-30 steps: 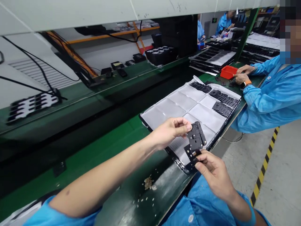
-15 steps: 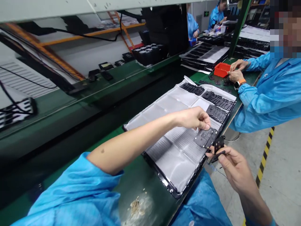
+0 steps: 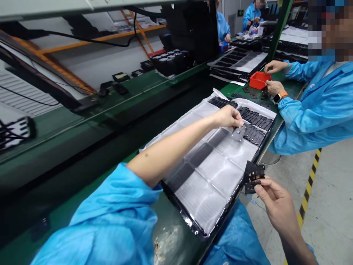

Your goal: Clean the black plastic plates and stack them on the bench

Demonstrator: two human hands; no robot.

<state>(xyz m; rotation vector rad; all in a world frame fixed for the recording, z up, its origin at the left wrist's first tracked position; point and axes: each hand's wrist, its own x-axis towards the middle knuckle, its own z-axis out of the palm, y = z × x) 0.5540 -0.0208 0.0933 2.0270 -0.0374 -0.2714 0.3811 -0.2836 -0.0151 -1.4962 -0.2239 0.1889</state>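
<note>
My left hand (image 3: 230, 117) reaches over the tray and pinches a thin dark plastic plate (image 3: 238, 133) by its upper edge. The plate hangs beside a row of similar black plates (image 3: 255, 134) in one compartment. Under it lies the long black tray (image 3: 179, 212), lined with translucent white sheet (image 3: 209, 198). My right hand (image 3: 275, 200), near the tray's front edge, is closed on several black plates (image 3: 254, 173) fanned between thumb and fingers. More rows of black plates (image 3: 255, 117) fill compartments at the tray's far end.
On the right a co-worker in a blue coat (image 3: 317, 99) has both hands at a red bin (image 3: 258, 80), with loose black parts (image 3: 253, 95) nearby. Behind it are stacked trays (image 3: 237, 62). A green post (image 3: 277, 33) rises from the bench; a shelf edge (image 3: 82, 7) hangs overhead.
My left hand has moved away from me with a plate, from beside my right hand to the row of plates. The plates in my right hand now show more broadly.
</note>
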